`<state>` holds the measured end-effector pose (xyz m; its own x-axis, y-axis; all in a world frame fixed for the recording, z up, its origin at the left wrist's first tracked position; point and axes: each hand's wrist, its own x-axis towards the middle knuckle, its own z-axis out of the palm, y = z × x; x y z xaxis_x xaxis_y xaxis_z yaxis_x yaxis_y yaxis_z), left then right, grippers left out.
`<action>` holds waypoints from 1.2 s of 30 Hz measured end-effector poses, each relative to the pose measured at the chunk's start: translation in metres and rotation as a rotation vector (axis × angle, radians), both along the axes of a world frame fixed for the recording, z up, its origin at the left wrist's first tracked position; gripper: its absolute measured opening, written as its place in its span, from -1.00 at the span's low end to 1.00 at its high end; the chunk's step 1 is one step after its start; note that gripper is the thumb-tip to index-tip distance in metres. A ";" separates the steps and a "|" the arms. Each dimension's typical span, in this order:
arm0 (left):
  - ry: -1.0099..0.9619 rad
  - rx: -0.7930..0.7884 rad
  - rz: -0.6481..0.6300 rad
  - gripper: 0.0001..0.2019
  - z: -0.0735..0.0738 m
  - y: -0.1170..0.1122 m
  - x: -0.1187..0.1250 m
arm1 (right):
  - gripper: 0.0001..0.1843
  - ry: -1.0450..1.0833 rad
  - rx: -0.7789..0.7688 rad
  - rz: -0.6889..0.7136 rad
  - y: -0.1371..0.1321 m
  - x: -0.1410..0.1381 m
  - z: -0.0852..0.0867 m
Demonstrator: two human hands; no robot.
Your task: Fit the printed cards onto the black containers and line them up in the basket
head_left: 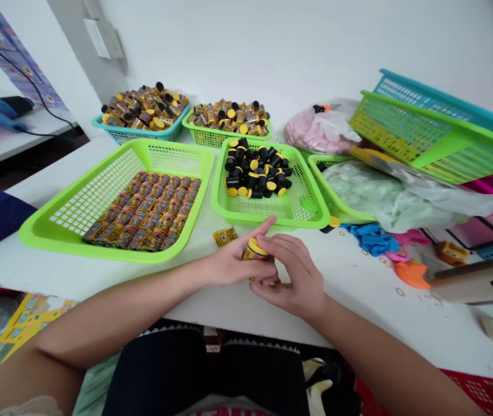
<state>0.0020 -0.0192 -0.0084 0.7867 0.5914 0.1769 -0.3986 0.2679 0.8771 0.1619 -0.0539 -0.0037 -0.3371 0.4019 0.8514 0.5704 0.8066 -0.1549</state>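
Observation:
Just past the table's front edge, my left hand [233, 260] is wrapped round a small canister with a yellow cap [256, 248] and a printed yellow sleeve. My right hand [292, 274] closes on the same canister from the other side, fingertips at its cap and lower part. The canister tilts slightly, and its lower end is mostly hidden by fingers. Beside my left hand a flat printed yellow sleeve [224, 236] lies on the table. Beyond my hands a green basket [250, 218] holds many black canisters with yellow caps [257, 167].
To the left, a large green basket [34, 231] holds rows of printed sleeves or canisters [146, 211]. Behind stand a blue basket [129, 136] and a green basket [212, 137], heaped with labelled canisters. Stacked baskets [428, 130], plastic bags [385, 190] and a fan [467, 280] crowd the right.

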 end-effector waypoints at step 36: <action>0.991 0.908 0.776 -0.80 0.103 0.033 -0.100 | -0.65 -0.445 -0.509 -0.349 0.145 0.059 0.043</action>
